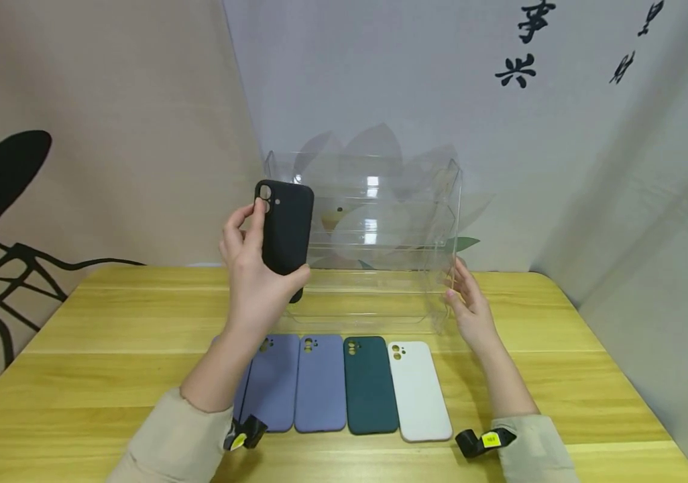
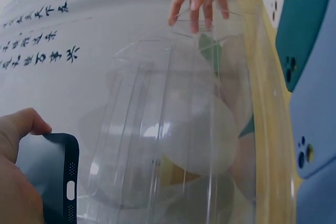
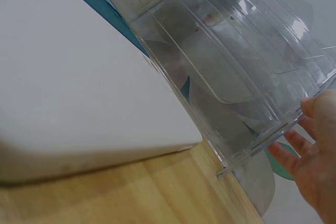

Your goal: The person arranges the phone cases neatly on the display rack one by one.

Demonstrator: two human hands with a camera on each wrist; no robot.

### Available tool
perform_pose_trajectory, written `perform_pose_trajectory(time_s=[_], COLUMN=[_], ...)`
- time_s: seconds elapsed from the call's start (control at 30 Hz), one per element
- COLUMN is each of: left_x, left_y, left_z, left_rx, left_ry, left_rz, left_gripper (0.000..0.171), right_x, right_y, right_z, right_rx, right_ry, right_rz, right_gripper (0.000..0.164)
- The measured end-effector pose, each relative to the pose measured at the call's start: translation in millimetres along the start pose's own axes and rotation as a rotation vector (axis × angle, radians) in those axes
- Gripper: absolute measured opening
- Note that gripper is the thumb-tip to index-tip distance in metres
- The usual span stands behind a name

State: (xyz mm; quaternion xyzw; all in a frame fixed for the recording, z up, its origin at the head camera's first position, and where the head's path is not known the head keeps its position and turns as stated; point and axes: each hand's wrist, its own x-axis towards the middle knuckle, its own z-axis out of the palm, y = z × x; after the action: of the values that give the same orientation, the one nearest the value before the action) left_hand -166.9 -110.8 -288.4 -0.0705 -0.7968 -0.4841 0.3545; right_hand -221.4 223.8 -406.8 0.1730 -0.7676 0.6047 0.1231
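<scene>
My left hand (image 1: 253, 268) holds a black phone case (image 1: 288, 228) upright by its edges, thumb on one side and fingers on the other, in front of the left end of a clear plastic display rack (image 1: 374, 231). The lower end of that case, with its port cutout, shows in the left wrist view. My right hand (image 1: 473, 312) grips the rack's right side edge between thumb and fingers. Before the rack lie a white phone case (image 1: 419, 392), a dark green case (image 1: 371, 386) and several purple-blue cases (image 1: 321, 386); my left forearm partly hides the leftmost.
Everything stands on a yellow wooden table (image 1: 561, 376). The rack is tiered and see-through, near the table's back edge. Behind it hangs a pale cloth (image 1: 380, 80) with black characters and printed plants. Both wrists wear black straps.
</scene>
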Motion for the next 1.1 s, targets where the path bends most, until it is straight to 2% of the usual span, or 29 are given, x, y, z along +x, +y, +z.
perform_pose_trajectory(time_s=[0.2,0.43,0.7,0.83,1.1], left_x=[12.0,27.4,44.5,55.2,69.9], left_y=[6.8,13.4,18.2,16.0,4.6], left_z=[15.8,33.6,51.3,60.4,78.5], left_rx=[-0.007,0.015,0.078,0.101,0.136], left_ry=[0.014,0.061,0.064,0.096,0.113], left_rz=[-0.002,0.059,0.042,0.065,0.024], left_gripper=[0.098,0.097,0.096,0.097,0.096], right_x=[-1,0,-1,0,1], right_y=[-1,-1,-2,-2,0], right_z=[-1,-1,-1,0,0], right_rx=[-0.009,-0.009,-0.013,-0.005,-0.006], right_ry=[-0.002,-0.002,0.001,0.004,0.001], right_rz=[0.008,0.013,0.018,0.020,0.023], right_gripper=[0.062,0.062,0.061,0.062,0.062])
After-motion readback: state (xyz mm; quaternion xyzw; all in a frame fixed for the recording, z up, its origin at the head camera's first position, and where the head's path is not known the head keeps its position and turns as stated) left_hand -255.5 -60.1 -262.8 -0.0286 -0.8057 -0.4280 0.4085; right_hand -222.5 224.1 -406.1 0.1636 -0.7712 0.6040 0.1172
